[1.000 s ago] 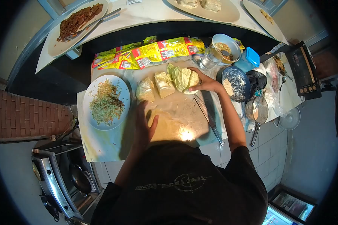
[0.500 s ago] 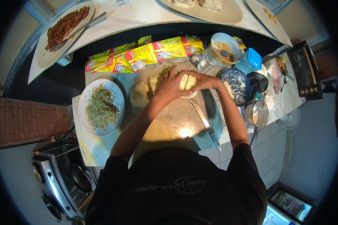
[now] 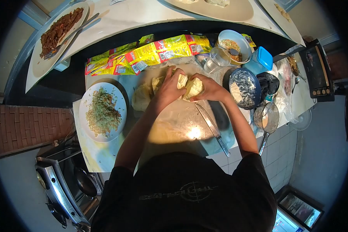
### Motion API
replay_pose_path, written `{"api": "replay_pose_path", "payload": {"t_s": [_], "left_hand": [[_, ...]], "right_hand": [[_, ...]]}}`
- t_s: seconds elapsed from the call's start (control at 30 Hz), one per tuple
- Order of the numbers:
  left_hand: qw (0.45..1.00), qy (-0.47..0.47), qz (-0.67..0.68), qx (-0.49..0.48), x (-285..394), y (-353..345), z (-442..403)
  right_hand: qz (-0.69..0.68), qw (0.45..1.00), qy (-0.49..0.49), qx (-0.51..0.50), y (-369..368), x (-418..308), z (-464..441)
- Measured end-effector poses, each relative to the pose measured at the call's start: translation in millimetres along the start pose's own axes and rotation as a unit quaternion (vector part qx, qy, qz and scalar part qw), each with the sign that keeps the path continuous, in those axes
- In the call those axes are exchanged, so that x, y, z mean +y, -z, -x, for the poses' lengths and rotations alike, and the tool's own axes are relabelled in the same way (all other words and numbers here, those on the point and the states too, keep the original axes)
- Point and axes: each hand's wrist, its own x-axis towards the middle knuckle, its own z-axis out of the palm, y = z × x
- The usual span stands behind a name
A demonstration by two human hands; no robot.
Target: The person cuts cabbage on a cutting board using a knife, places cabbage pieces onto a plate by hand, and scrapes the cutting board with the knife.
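Two pale yellow-green cabbage pieces are in my hands near the middle of the worktop, a narrow gap between them. My left hand (image 3: 170, 88) is wrapped round the left piece (image 3: 182, 81) and covers much of it. My right hand (image 3: 209, 89) grips the right piece (image 3: 194, 88), its cut layers facing up. More cabbage (image 3: 142, 96) lies just left of my left hand, partly hidden by it. A long knife (image 3: 213, 129) rests on the worktop (image 3: 170, 125), below and right of my right hand.
A plate of shredded vegetables (image 3: 103, 114) stands at left. Yellow-red packets (image 3: 158, 52) line the back. At right are a clear cup (image 3: 216, 60), a bowl of seasoning (image 3: 234, 45), a blue lidded container (image 3: 260, 60), a dark floured bowl (image 3: 244, 88) and a saucepan (image 3: 266, 118).
My left hand has moved up from the lower left of the worktop to the cabbage beside my right hand. The cabbage there now shows as two parted pieces, one in each hand.
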Motion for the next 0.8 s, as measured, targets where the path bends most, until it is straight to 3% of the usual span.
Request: {"api": "replay_pose_path", "payload": {"t_s": [0.07,0.2,0.33,0.4,0.53,0.6,0.67,0.8], "left_hand": [[0.997,0.013,-0.048,0.053,7,-3,-1],[0.993,0.09,-0.063,0.048,24,-10,2],[0.987,0.116,-0.105,0.034,14,-24,-5],[0.986,0.112,-0.118,0.043,13,-24,-9],[0.995,0.09,-0.049,0.017,5,-4,-14],[0.995,0.098,-0.014,0.002,2,7,-16],[0.986,0.122,0.11,0.021,-2,16,-17],[0.992,0.05,0.097,0.071,-17,34,-16]], "right_hand": [[-0.014,1.0,-0.006,0.022,-5,-1,3],[-0.038,0.996,-0.011,0.081,-9,4,7],[-0.018,0.995,-0.019,0.097,-9,4,8],[-0.063,0.995,-0.052,0.056,-5,-3,9],[-0.085,0.992,-0.035,0.083,-9,8,15],[-0.183,0.979,-0.032,0.083,-11,12,20],[-0.184,0.978,-0.033,0.09,-11,10,25],[-0.15,0.983,-0.031,0.104,-7,7,28]]}}
